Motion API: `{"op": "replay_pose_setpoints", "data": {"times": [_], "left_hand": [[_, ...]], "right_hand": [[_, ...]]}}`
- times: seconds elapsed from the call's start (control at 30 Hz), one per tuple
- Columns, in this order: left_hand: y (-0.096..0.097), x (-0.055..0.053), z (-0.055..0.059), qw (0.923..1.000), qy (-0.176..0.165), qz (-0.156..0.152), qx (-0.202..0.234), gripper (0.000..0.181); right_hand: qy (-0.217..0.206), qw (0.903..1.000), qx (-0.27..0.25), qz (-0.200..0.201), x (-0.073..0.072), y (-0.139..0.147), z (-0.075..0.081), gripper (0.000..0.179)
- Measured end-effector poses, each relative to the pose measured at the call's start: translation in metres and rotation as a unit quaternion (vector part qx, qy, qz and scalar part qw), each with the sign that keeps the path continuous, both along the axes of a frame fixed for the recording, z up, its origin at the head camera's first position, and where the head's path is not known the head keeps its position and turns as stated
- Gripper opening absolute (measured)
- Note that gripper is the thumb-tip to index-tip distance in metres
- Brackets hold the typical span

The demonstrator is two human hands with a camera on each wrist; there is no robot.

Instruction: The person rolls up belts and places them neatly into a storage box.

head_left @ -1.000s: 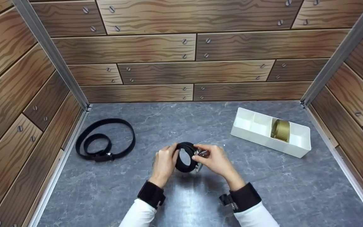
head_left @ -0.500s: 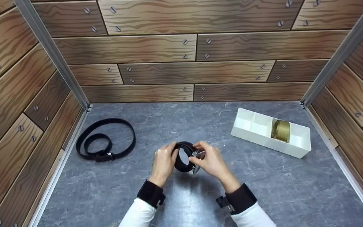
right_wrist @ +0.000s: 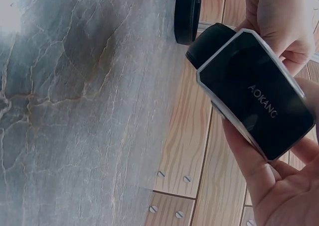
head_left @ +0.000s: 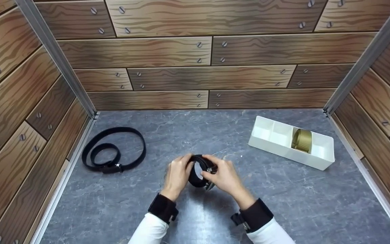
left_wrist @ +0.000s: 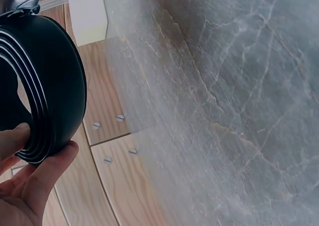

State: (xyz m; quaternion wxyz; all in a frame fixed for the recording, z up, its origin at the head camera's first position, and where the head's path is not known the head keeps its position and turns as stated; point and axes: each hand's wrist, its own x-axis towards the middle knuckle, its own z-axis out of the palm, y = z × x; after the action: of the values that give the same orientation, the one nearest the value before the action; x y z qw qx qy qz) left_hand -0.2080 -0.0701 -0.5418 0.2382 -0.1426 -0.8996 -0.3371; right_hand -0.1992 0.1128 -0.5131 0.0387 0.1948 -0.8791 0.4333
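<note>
A black belt (head_left: 196,179), rolled into a tight coil, is held up between both hands over the grey table. My left hand (head_left: 175,175) pinches the coil's left side, thumb inside and fingers outside, as the left wrist view shows on the layered belt (left_wrist: 65,71). On the other side my right hand (head_left: 227,178) grips the buckle end, with thumb and fingers at the edges of the buckle (right_wrist: 256,94). That buckle has a dark, glossy face lettered AOKANG and a silver frame.
Another black belt (head_left: 144,149) lies loosely looped on the table at the left. At the back right stands a white divided box (head_left: 273,150) with a rolled olive-gold belt (head_left: 302,140) in one compartment. Wood-patterned walls (head_left: 168,78) enclose the back and sides.
My right hand has shifted slightly left and closer around the buckle, which has turned in against the coil. The left hand keeps its hold almost unmoved.
</note>
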Motion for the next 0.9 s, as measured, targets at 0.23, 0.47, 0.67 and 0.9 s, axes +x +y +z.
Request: {"op": "replay_pose_setpoints", "data": {"times": [0.23,0.47,0.67,0.9], "left_hand": [[0.003,0.000,-0.003,0.9981,-0.056,-0.022,-0.011,0.021],[0.006,-0.002,-0.007,0.9912,-0.114,-0.055,-0.037,0.023],[0.010,-0.002,-0.010,0.9725,-0.203,-0.105,-0.045,0.040],[0.012,0.003,-0.016,0.9532,-0.248,-0.133,-0.110,0.065]], "right_hand": [[0.005,0.9999,0.014,0.000,-0.001,0.004,-0.006,0.053],[-0.011,0.9996,0.023,0.011,-0.002,0.008,-0.010,0.051],[-0.028,0.9987,0.039,0.015,-0.007,0.016,-0.015,0.050],[-0.061,0.9954,0.072,-0.020,-0.014,0.036,-0.015,0.051]]}}
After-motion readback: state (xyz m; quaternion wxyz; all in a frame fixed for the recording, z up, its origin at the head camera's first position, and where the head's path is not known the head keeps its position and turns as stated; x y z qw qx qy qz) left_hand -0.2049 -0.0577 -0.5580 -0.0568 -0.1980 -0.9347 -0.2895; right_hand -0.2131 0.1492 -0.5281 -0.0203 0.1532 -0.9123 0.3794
